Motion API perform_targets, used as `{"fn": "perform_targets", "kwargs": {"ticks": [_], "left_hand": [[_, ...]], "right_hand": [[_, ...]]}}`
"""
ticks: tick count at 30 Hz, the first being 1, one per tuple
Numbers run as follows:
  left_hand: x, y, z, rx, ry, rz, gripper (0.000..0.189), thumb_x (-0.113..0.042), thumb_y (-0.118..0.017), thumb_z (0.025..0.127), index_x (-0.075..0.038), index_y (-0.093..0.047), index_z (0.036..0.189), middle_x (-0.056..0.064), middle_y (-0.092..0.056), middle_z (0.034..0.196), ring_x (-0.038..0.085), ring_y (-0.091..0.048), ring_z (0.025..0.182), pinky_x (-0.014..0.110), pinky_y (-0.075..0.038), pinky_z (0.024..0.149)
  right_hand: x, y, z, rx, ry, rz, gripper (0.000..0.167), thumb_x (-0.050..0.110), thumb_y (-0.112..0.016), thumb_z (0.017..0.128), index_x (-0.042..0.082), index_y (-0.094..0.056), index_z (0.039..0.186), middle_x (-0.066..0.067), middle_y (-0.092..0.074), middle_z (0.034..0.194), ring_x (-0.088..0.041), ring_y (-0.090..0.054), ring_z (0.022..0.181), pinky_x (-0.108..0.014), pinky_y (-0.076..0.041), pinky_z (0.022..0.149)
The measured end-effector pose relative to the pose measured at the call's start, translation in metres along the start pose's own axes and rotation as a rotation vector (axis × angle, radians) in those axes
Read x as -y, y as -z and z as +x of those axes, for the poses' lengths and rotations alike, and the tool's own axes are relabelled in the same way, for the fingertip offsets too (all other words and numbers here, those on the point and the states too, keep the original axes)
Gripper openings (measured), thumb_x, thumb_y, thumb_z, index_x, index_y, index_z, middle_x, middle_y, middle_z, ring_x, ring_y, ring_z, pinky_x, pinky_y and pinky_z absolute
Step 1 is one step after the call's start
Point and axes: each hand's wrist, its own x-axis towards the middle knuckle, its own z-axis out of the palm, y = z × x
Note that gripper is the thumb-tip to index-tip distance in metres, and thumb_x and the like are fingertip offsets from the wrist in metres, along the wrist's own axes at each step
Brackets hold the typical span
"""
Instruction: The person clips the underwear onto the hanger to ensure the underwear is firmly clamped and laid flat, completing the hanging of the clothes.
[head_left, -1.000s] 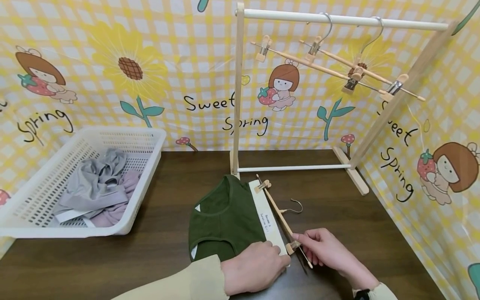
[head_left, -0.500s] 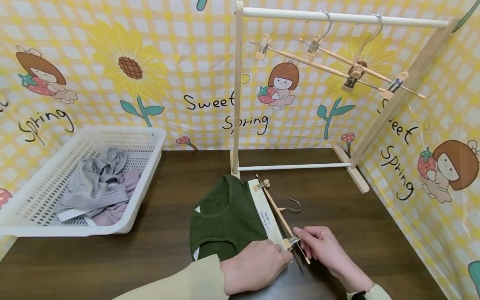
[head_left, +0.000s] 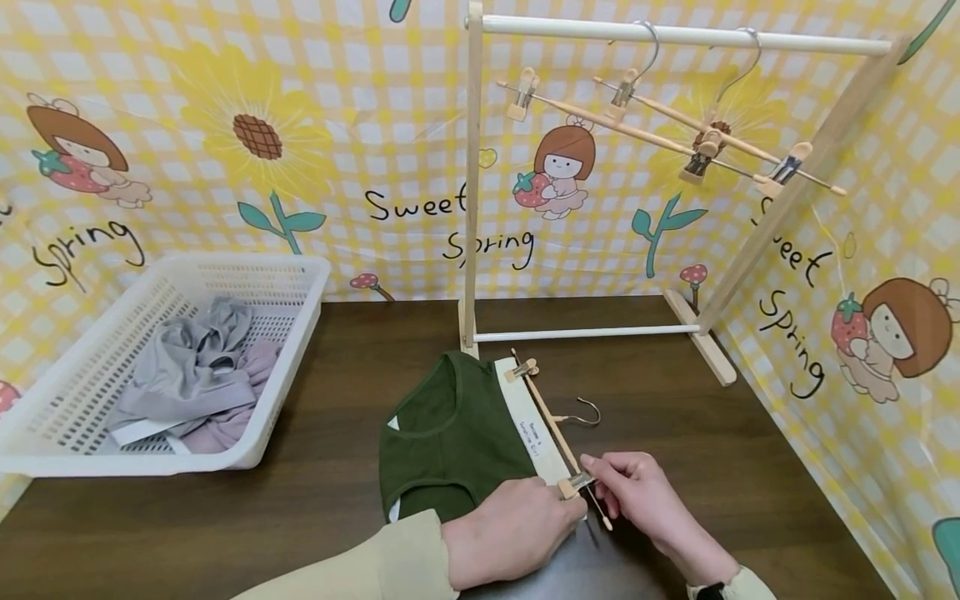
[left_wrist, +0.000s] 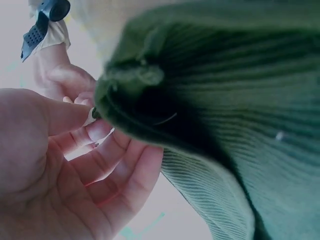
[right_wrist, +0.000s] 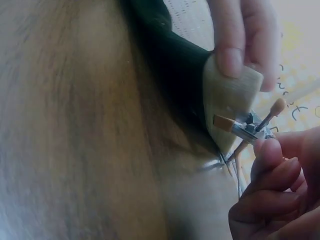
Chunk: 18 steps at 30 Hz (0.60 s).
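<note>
On tbl (head_left: 345, 408), grn briefs (head_left: 457, 433) fwd of L hand (head_left: 517, 533), pinching waistband end (right_wrist: 225, 100); R hand (head_left: 641, 496) pinches hanger clip (head_left: 576, 483).

The left hand (head_left: 517, 529) hides the near end of the white band (head_left: 527, 421) on the green underpants (head_left: 457, 425), and most of its fingertips are out of sight from the head view. Its sleeve (head_left: 397, 554) runs off the bottom edge. How much band sits inside the clip (head_left: 573, 486) between the hands is hidden. The dark strap (head_left: 711, 592) below the right hand (head_left: 637, 492) is cut off. Left of the left hand, the basket (head_left: 135, 464) leaves the picture, and its clothes (head_left: 187, 375) are too bunched to count. In the right wrist view, the table (right_wrist: 100, 125) looks blurry and both hands are cut off.
</note>
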Motion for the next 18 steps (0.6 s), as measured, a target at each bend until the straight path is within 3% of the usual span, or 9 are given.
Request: {"fn": "perform_targets", "kwargs": {"ticks": [7,11,14,18], "left_hand": [[-0.0005,0.0000,0.0021,-0.044,0.025,0.075,0.016,-0.024,-0.063,0.102,-0.021,-0.061,0.086,-0.009,-0.051,0.067,0.006,-0.051,0.055,0.024,-0.040,0.042],[-0.0005,0.0007,0.0024,-0.070,0.035,0.118,0.017,-0.026,-0.061,0.103,-0.021,-0.060,0.087,-0.009,-0.049,0.065,0.005,-0.049,0.051,0.024,-0.039,0.039],[0.0004,0.0034,0.0024,-0.055,0.045,0.052,0.017,-0.026,-0.059,0.104,-0.021,-0.061,0.088,-0.010,-0.048,0.065,0.004,-0.047,0.051,0.023,-0.039,0.040],[0.0017,0.0085,0.0031,-0.056,0.058,-0.106,0.019,-0.025,-0.056,0.106,-0.022,-0.060,0.088,-0.012,-0.046,0.063,0.003,-0.047,0.051,0.022,-0.038,0.043]], "right_hand": [[0.0055,-0.0086,0.0001,-0.040,-0.013,-0.021,0.047,0.028,-0.071,0.098,0.003,-0.057,0.060,-0.003,-0.045,0.046,-0.016,-0.048,0.044,-0.025,-0.036,0.047],[0.0081,-0.0098,0.0015,-0.029,-0.068,0.000,0.050,0.033,-0.072,0.096,0.001,-0.054,0.061,-0.004,-0.047,0.048,-0.014,-0.044,0.044,-0.024,-0.035,0.044],[0.0089,-0.0072,0.0039,0.057,-0.139,0.088,0.050,0.038,-0.065,0.100,0.001,-0.058,0.068,-0.004,-0.050,0.053,-0.012,-0.042,0.044,-0.022,-0.035,0.043],[0.0072,0.0000,0.0077,0.254,-0.232,0.292,0.053,0.051,-0.046,0.107,0.005,-0.060,0.084,-0.005,-0.057,0.066,-0.014,-0.049,0.054,-0.023,-0.042,0.049]]}}
